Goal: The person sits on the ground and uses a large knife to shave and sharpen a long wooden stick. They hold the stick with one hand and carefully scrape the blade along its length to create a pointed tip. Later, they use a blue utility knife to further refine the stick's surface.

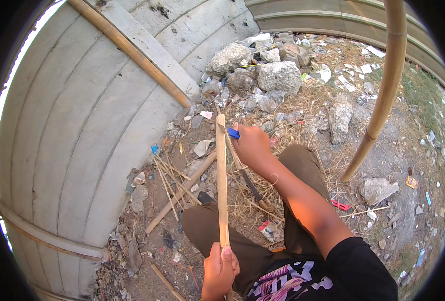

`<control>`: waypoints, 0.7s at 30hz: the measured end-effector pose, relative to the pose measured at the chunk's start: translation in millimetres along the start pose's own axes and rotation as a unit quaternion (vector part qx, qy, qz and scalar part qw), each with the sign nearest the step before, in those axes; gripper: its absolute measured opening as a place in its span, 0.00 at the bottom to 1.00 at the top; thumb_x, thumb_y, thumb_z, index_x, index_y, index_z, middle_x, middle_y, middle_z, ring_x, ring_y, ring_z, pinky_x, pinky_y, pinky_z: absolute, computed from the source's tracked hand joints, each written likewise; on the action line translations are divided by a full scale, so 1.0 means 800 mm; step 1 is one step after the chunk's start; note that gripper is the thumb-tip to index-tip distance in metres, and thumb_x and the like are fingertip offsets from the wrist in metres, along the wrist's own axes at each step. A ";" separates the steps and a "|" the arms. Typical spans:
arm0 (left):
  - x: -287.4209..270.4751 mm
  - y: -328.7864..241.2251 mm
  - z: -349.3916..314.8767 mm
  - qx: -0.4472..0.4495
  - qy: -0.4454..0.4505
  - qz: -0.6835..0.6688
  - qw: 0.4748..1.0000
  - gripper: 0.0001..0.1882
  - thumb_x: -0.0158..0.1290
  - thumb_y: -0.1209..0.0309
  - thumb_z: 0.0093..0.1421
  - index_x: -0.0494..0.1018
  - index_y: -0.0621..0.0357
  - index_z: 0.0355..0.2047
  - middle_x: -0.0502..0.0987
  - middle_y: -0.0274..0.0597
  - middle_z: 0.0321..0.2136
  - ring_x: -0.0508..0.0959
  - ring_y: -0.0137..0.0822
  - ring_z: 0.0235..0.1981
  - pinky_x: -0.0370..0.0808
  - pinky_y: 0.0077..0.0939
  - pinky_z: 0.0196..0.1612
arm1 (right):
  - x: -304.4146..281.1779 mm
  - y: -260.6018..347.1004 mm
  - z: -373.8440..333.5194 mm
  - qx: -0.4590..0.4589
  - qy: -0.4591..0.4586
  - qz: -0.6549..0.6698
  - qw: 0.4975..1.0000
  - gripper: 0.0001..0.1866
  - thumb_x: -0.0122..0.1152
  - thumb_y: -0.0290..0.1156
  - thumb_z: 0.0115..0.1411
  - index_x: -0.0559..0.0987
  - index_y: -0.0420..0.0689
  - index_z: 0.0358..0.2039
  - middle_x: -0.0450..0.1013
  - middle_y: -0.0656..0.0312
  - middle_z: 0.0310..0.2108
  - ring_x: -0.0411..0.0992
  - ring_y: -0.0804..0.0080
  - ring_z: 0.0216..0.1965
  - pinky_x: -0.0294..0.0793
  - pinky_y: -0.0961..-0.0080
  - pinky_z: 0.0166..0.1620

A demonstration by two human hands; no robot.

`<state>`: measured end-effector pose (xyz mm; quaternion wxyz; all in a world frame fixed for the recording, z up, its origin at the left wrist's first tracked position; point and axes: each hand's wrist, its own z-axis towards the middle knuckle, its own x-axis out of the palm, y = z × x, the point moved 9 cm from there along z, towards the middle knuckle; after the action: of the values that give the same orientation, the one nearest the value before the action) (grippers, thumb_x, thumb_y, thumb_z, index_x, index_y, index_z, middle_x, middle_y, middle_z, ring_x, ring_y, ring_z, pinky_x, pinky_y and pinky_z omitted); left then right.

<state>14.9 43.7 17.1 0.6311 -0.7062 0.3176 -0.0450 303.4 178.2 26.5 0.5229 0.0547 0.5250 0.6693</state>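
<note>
A long, pale bamboo strip (223,180) stands up in front of me, its lower end in my left hand (220,271), whose fingers are closed round it. Near the top of the strip, my right hand (252,144) is closed on a small blue-handled knife (233,133). The knife's thin blade appears to lie against the strip's upper end; most of its handle is hidden in my fist. Behind the strip, on the dry straw between my knees, lies a dark curved blade (251,186), partly covered.
Thin bamboo splints (168,183) and a thicker bamboo piece (179,193) lie left of the strip. A bamboo pole (383,95) rises at the right. Rocks (279,77) and litter are heaped by the grey panel wall (87,125). A red object (341,205) lies right of my knee.
</note>
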 end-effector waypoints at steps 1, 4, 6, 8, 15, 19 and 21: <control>-0.007 0.014 -0.010 -0.018 0.020 0.059 0.998 0.17 0.38 0.54 0.74 0.63 0.55 0.36 0.68 0.39 0.23 0.67 0.31 0.20 0.63 0.28 0.20 | -0.006 -0.011 0.003 0.015 -0.012 0.012 1.000 0.21 0.48 0.39 0.67 0.80 0.40 0.23 0.74 0.43 0.19 0.76 0.42 0.24 0.76 0.50 0.31; -0.012 0.026 -0.042 -0.029 0.086 0.127 0.988 0.14 0.43 0.60 0.72 0.72 0.57 0.44 0.83 0.50 0.33 0.84 0.46 0.33 0.77 0.44 0.31 | -0.017 -0.043 0.018 0.089 -0.027 0.088 0.992 0.21 0.48 0.38 0.66 0.77 0.33 0.24 0.72 0.39 0.20 0.73 0.36 0.26 0.71 0.51 0.31; -0.011 0.011 -0.050 -0.030 0.048 0.045 0.997 0.18 0.38 0.56 0.74 0.64 0.58 0.35 0.68 0.40 0.22 0.68 0.30 0.19 0.63 0.26 0.20 | -0.016 -0.034 0.006 0.108 -0.011 0.107 0.988 0.20 0.50 0.40 0.66 0.80 0.38 0.28 0.75 0.41 0.23 0.75 0.37 0.29 0.73 0.50 0.33; -0.025 0.021 -0.036 -0.040 0.009 0.002 0.999 0.23 0.36 0.52 0.74 0.61 0.59 0.31 0.62 0.35 0.16 0.61 0.22 0.12 0.57 0.18 0.15 | -0.006 -0.024 -0.004 0.110 -0.005 0.121 0.986 0.20 0.51 0.41 0.66 0.81 0.39 0.28 0.75 0.41 0.24 0.75 0.38 0.29 0.73 0.49 0.34; -0.032 0.035 0.090 -0.069 0.024 -0.238 0.969 0.20 0.33 0.50 0.73 0.59 0.50 0.30 0.60 0.32 0.17 0.59 0.23 0.11 0.56 0.18 0.14 | 0.042 0.079 -0.093 -0.174 0.085 0.097 0.976 0.18 0.54 0.40 0.66 0.78 0.42 0.24 0.73 0.50 0.15 0.73 0.45 0.19 0.73 0.53 0.25; -0.012 0.015 0.134 -0.046 0.071 -0.295 0.952 0.20 0.32 0.50 0.73 0.59 0.49 0.30 0.58 0.30 0.17 0.56 0.21 0.10 0.51 0.17 0.11 | 0.049 0.091 -0.105 -0.217 0.040 0.095 0.971 0.14 0.56 0.35 0.64 0.74 0.43 0.23 0.73 0.53 0.17 0.72 0.48 0.17 0.71 0.56 0.23; -0.011 0.010 0.147 -0.047 0.088 -0.331 0.938 0.20 0.32 0.50 0.73 0.59 0.48 0.30 0.57 0.29 0.16 0.55 0.21 0.10 0.50 0.16 0.10 | 0.042 0.095 -0.101 -0.250 0.005 0.069 0.966 0.13 0.57 0.35 0.64 0.74 0.44 0.23 0.73 0.54 0.17 0.72 0.51 0.16 0.71 0.58 0.21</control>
<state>59.5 149.1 -10.8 0.5159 -0.7935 0.1218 -0.2990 189.2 159.0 32.5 0.4699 -0.0445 0.3386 0.8139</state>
